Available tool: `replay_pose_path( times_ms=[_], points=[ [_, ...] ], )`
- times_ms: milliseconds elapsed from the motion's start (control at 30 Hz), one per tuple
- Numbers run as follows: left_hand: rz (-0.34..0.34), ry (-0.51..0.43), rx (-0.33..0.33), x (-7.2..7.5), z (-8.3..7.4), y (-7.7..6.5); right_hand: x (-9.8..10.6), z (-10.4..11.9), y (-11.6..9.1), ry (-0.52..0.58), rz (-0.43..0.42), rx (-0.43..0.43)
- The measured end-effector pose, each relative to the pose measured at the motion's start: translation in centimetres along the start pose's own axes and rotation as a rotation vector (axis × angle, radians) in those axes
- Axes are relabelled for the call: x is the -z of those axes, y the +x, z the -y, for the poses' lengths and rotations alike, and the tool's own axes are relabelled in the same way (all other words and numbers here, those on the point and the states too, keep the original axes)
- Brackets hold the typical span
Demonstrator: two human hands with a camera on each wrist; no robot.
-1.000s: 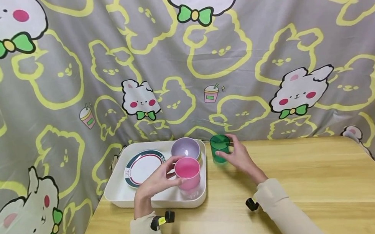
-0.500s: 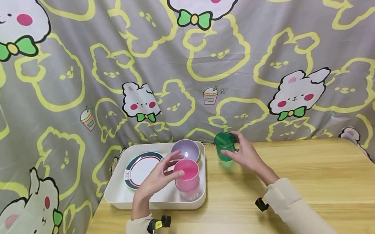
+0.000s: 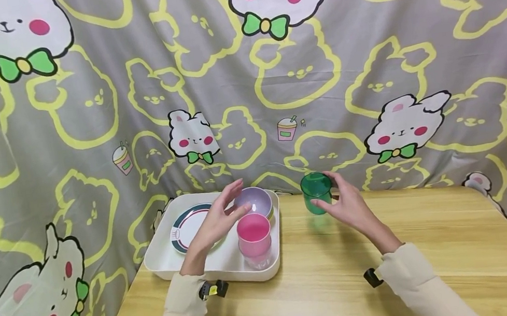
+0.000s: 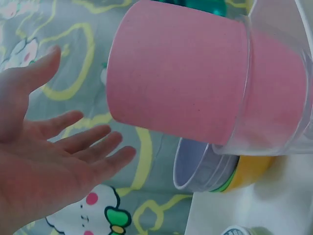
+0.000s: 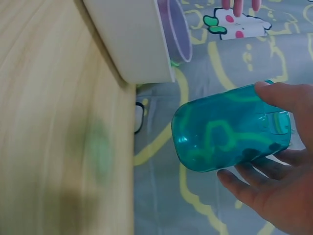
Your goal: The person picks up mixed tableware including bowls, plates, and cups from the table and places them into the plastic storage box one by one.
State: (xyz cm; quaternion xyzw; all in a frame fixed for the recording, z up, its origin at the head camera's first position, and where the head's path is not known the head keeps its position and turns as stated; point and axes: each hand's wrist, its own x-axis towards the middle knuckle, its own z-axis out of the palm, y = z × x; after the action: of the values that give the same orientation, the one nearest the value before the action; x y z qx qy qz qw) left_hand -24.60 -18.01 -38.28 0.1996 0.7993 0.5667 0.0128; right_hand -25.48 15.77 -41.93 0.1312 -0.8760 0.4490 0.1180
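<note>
A green see-through cup (image 3: 316,195) is pinched between the thumb and fingers of my right hand (image 3: 348,202), raised above the table. The right wrist view shows the same cup (image 5: 225,129) off the wood. My left hand (image 3: 218,219) is over the tray with its fingers spread, holding nothing. Just right of it stands a pink cup (image 3: 254,233), set in a clear cup (image 3: 258,260) inside the white tray (image 3: 168,274). In the left wrist view a gap separates the hand (image 4: 58,147) from the pink cup (image 4: 176,73).
Behind the pink cup in the tray are stacked bowls, a purple bowl (image 3: 258,201) on top. A plate with a dark green rim (image 3: 178,239) lies at the tray's left. A patterned curtain (image 3: 244,75) hangs behind the wooden table (image 3: 411,223).
My left hand has let go of the pink cup and risen up and away from it. My right hand has carried the green cup to the right.
</note>
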Motion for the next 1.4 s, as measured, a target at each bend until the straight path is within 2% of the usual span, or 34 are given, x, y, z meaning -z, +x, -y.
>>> replay_pose_path(
  times_ms=[400,833,1167,1400],
  points=[
    [0.035,0.027,-0.012,-1.5,-1.6,1.5,2.0,1.5,-1.2,0.027,-0.015,0.004],
    [0.055,0.010,-0.002,-1.5,-1.9,2.4,2.9,3.0,-2.1,0.031,-0.032,0.044],
    [0.108,-0.005,-0.073,-2.4,-2.3,3.5,3.3,4.3,-2.9,0.069,-0.039,0.041],
    [0.153,0.011,-0.092,-3.1,-3.6,4.2,3.7,5.0,-3.2,0.109,-0.036,0.047]
  ],
)
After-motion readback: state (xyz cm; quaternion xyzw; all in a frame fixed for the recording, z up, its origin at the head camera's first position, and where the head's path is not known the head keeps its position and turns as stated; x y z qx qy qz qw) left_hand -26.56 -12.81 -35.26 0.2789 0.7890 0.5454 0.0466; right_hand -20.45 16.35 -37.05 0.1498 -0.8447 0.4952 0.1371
